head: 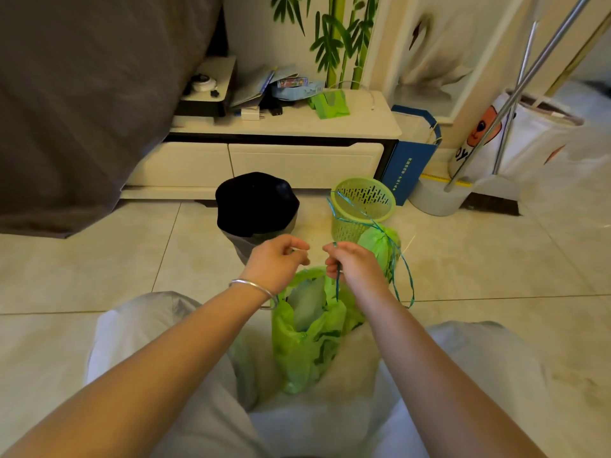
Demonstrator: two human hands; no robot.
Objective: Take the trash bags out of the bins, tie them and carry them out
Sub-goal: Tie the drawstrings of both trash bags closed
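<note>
Between the knees, at six o'clock of the tiled floor (99,259): green trash bag (305,342), out of its bin, mouth open and untied, contents showing. Right hand (350,264) above the bag's mouth at its one o'clock, fingers curled and pinching a teal drawstring (338,282) that runs down to the bag's rim. Left hand (277,259) level with it at the bag's eleven o'clock, fingers curled, thumb meeting fingertips; whether any string sits in that pinch, impossible to tell.

At one o'clock of the hands: green slotted bin (362,206), standing bagless. Just beside it at its five o'clock: a second green bag (380,249), neck apparently cinched, teal loops trailing to the floor. At eleven o'clock: grey bin (261,233) with a black bag (256,203) bulging over its rim, not yet lifted out.

By judgement, about halfway: one bag apparently tied, one in tying, black one untouched, nothing carried out.
</note>
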